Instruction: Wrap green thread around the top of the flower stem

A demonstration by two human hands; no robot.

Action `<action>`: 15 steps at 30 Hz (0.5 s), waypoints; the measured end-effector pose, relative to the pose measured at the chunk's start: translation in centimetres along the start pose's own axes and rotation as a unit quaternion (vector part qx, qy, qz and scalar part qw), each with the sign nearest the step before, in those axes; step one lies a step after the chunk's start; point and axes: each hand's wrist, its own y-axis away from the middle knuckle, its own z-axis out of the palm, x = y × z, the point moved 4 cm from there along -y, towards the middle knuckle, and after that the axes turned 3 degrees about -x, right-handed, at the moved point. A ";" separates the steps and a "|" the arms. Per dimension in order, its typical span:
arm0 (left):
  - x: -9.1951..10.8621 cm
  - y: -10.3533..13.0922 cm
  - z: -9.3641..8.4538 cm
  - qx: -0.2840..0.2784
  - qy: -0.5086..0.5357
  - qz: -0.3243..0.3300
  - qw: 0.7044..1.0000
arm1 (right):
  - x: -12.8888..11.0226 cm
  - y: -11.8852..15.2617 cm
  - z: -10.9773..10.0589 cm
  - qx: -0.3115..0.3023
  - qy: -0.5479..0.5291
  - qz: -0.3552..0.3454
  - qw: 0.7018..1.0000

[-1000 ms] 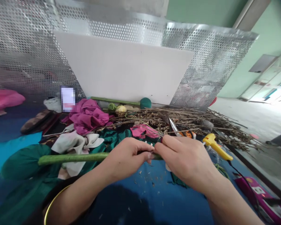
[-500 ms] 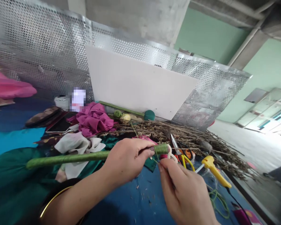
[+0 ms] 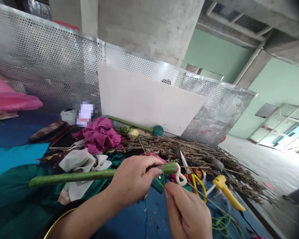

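Observation:
My left hand (image 3: 134,181) grips a long green wrapped stick (image 3: 72,176) near its right end, holding it level above the blue table cover (image 3: 149,219). A small white loop (image 3: 181,178) sticks out of the stick's tip. My right hand (image 3: 186,212) sits just below that tip, fingers pinched on a thin green thread (image 3: 161,181) running up to the stick. A gold bangle (image 3: 54,219) circles my left wrist.
A pile of dry twigs (image 3: 204,154) lies behind the hands with scissors (image 3: 189,167) and a yellow glue gun (image 3: 226,191). Magenta cloth (image 3: 99,134), white cloth (image 3: 82,161) and green fabric (image 3: 12,199) lie left. A white board (image 3: 147,99) leans on perforated metal (image 3: 47,66).
My right hand has pulled down and away from the stick's tip, drawing the thread. The view tilted upward; the stick's white loop end became visible.

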 end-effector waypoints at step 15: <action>0.0 -0.2 -1.2 -0.036 0.024 0.021 0.999 | -0.4 0.1 -0.1 0.072 -0.115 0.057 0.989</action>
